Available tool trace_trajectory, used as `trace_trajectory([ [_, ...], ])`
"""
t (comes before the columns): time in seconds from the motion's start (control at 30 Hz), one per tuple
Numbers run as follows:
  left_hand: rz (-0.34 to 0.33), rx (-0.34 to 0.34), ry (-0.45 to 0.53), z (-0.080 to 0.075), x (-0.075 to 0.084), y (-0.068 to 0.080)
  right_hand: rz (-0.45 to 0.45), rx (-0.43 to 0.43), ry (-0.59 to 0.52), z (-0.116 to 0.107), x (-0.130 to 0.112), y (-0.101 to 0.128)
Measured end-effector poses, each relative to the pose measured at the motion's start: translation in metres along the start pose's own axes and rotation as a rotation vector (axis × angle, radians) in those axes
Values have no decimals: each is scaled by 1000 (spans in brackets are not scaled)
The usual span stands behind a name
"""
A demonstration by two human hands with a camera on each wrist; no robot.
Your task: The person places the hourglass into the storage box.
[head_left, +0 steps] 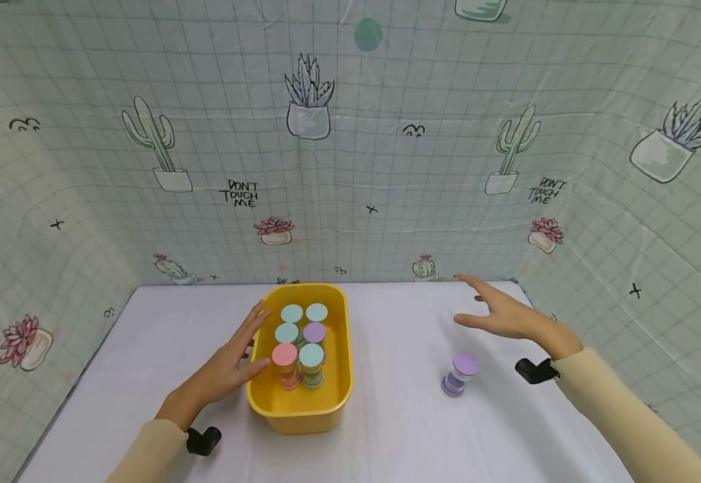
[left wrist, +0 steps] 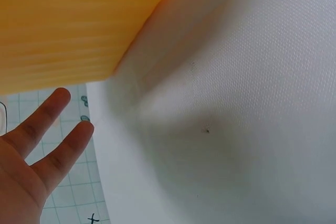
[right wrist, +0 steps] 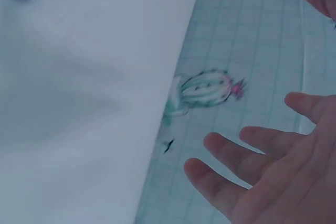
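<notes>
Six timers (head_left: 300,342) stand in the tub (head_left: 338,376) at table (head_left: 145,349) centre; one purple timer (head_left: 460,374) remains outside, probably last. Left hand (head_left: 229,365) flat on the tub's wall, right hand (head_left: 501,314) spread, empty.

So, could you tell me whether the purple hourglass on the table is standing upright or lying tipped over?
Upright: the purple hourglass stands on its base on the white table, cap facing up, outside the yellow tub.

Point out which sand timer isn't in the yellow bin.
The purple timer, standing alone on the table right of the bin, nearest the right hand. The other six stand inside the bin.
</notes>
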State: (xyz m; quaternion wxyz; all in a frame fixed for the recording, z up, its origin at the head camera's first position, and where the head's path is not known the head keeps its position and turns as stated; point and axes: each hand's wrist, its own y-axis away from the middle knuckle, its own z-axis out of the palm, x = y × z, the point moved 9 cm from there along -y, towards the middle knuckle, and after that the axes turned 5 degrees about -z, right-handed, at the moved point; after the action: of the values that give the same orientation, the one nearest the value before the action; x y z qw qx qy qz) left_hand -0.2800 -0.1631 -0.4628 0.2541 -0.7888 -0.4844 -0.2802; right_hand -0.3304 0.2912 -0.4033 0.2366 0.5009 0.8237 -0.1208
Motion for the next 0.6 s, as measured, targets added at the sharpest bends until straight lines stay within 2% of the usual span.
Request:
trace_trajectory([
  [0.3, 2, -1, 22, -1, -1, 1, 128, -27, -114, 16, 40, 37],
  [0.43, 6, -3, 20, 0, -2, 0, 162, -52, -171, 31, 47, 46],
  [0.6, 9, -2, 23, 1, 0, 0, 146, -100, -292, 49, 45, 50],
])
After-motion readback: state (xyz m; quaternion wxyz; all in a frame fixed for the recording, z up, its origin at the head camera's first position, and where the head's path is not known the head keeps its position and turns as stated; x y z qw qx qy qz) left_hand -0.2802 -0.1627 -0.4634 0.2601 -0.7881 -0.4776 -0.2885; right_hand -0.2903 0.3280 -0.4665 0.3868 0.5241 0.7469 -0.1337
